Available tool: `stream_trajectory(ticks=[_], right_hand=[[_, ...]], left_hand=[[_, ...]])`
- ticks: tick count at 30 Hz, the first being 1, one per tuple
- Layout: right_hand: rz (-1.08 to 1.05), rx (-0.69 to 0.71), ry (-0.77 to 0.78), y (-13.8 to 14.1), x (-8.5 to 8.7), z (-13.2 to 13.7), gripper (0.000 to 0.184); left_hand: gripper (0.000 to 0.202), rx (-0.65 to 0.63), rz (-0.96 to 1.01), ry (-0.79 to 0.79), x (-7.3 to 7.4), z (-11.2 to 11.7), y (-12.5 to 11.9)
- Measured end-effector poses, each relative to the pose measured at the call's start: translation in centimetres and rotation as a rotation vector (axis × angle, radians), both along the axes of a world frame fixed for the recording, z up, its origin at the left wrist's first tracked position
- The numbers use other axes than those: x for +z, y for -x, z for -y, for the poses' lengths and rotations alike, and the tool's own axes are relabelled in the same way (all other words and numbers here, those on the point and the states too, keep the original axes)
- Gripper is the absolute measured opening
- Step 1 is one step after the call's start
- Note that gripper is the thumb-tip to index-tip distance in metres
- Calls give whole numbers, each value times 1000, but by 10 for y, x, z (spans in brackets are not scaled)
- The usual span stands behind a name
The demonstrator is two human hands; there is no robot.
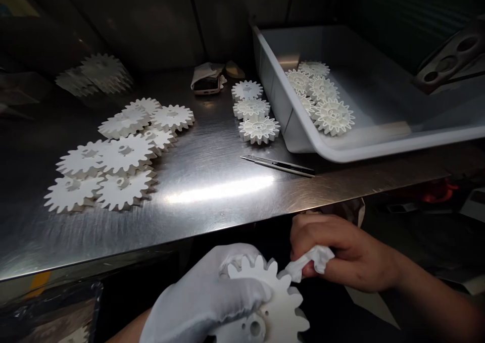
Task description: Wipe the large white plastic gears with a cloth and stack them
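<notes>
White gear (280, 297) sits gripped in gloved left hand (200, 295).

The gear (280, 302) is white, like the glove (200, 297) and rag (308, 259) beside it. The counter (212, 222) behind shines brushed silver.

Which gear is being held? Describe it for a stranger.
Look below the steel table's front edge. The white gear sits in the gloved left hand, the only gear held up, a cloth in the bare right hand at its teeth.
</notes>
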State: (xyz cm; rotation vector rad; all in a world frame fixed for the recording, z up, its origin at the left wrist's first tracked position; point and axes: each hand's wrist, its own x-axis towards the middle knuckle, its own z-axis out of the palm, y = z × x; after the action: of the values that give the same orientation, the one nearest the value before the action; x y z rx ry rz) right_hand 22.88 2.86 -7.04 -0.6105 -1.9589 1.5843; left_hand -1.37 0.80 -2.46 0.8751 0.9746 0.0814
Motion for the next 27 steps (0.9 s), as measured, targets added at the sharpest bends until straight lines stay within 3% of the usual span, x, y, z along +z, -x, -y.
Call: stream_trajectory(ticks=[6,12,16,19,24,27], right_hand=[[-99,-176,-111,-5,7,-1,24],[-207,-119,-291,16,9,5,17],[-206,-19,-407,22,15,3,22],[-113,-32,-327,14,15,-2,19],[47,-195,-71,0,13,-9,9],[-8,-119,37,6,14,-9,8]], left_hand=[[25,-4,-15,-2,-2,1,-4],[26,-4,19,-31,-1,-1,-7],[25,-9,57,-10,-1,-3,-9],[21,-6,29,-34,-4,0,-8],[19,-18,0,-20,-4,1,-5],[23,-51,47,0,-3,-2,-7]])
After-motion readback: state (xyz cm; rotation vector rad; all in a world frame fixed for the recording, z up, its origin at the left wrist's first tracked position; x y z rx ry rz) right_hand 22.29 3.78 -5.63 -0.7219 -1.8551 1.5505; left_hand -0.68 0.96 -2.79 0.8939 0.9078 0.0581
